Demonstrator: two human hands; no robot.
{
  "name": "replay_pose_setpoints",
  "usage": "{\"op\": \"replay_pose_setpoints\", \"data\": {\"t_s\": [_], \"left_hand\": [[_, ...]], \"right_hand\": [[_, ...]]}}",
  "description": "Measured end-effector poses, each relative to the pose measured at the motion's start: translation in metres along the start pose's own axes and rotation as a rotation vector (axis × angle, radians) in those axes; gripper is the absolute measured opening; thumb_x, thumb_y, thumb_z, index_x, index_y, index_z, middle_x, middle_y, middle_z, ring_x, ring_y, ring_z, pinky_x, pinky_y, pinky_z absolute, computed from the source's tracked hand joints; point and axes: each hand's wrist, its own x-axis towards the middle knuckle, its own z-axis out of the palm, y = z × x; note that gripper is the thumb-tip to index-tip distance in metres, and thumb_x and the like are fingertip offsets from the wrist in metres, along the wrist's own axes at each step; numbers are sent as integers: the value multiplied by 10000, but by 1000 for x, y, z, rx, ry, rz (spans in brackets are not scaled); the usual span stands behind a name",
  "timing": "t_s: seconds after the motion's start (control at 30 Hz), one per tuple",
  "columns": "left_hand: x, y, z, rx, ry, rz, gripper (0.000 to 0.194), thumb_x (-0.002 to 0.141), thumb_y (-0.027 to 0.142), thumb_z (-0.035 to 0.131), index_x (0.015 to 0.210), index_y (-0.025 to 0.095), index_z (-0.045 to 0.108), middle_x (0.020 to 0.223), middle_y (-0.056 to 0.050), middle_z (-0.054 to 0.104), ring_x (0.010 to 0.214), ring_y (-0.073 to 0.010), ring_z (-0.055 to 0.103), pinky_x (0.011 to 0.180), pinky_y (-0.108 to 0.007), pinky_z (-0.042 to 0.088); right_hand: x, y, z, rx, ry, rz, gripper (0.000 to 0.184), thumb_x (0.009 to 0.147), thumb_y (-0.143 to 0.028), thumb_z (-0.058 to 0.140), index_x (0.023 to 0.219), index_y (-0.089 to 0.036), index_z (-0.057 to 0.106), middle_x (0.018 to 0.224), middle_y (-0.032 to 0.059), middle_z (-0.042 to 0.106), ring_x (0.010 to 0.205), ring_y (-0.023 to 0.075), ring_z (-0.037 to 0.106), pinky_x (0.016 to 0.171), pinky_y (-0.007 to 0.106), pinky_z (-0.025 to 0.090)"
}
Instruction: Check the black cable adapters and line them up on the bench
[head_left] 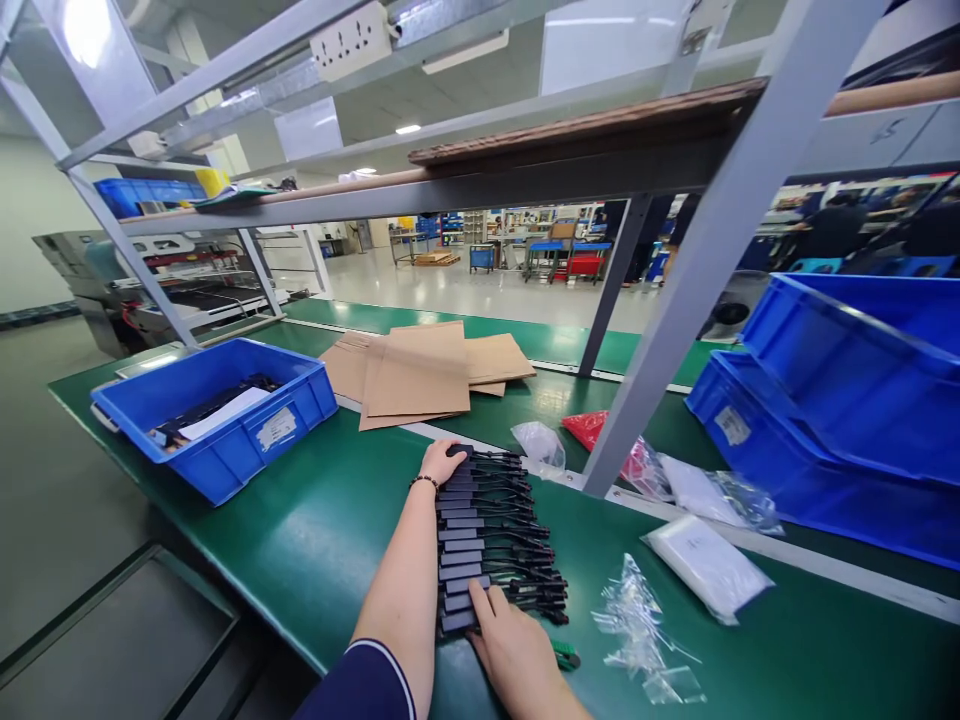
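A row of flat black rectangular modules with short cables lies on the green tabletop, packed side by side, their cables and plugs pointing right. My left hand, a beaded bracelet at its wrist, is closed around the far end of the row. At the near end, my right hand grips the modules, with fingers on top and the thumb at the near side. Part of a green and black tool shows beside the right hand; its kind is unclear.
A blue bin with black parts stands left. Flat cardboard pieces lie behind. Clear plastic strips, a white bagged packet and a red bag lie right. Stacked blue bins and a metal post flank them.
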Motion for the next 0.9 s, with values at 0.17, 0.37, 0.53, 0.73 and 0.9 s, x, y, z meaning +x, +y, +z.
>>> {"op": "replay_pose_setpoints", "data": {"t_s": [0.17,0.37,0.53,0.73,0.9], "left_hand": [[-27,7,-29,45,71,46,397,731,363,487,1078,171,502,1119,-91,481,1082,-214,380,940,-351,268],[-122,31,-70,82,99,131,162,772,307,427,754,186,534,838,-34,529,881,-168,447,826,-325,345],[-207,51,-69,103,-51,185,125,752,290,471,690,181,480,747,-12,498,770,-144,442,714,-279,365],[-242,60,-59,171,-205,188,178,613,204,612,765,187,522,839,-23,512,841,-177,439,772,-327,349],[-223,97,-79,-391,-275,143,126,711,233,531,821,172,526,858,-50,575,794,-156,518,725,-282,402]], "right_hand": [[-7,14,-4,-29,-7,37,432,691,-62,473,1109,-170,449,902,61,567,604,136,579,484,214,352],[-8,27,-5,-70,29,60,244,709,-34,430,867,-197,519,827,29,536,566,120,553,446,219,275],[-10,30,-1,-64,77,14,196,734,-66,422,838,-205,513,841,27,514,536,103,532,430,217,249],[-26,38,-23,107,106,-14,173,746,-94,387,778,-200,520,829,24,503,529,94,510,426,209,279],[-48,47,-71,532,164,84,152,809,-211,361,793,-210,512,772,16,522,624,116,504,550,217,374]]}}
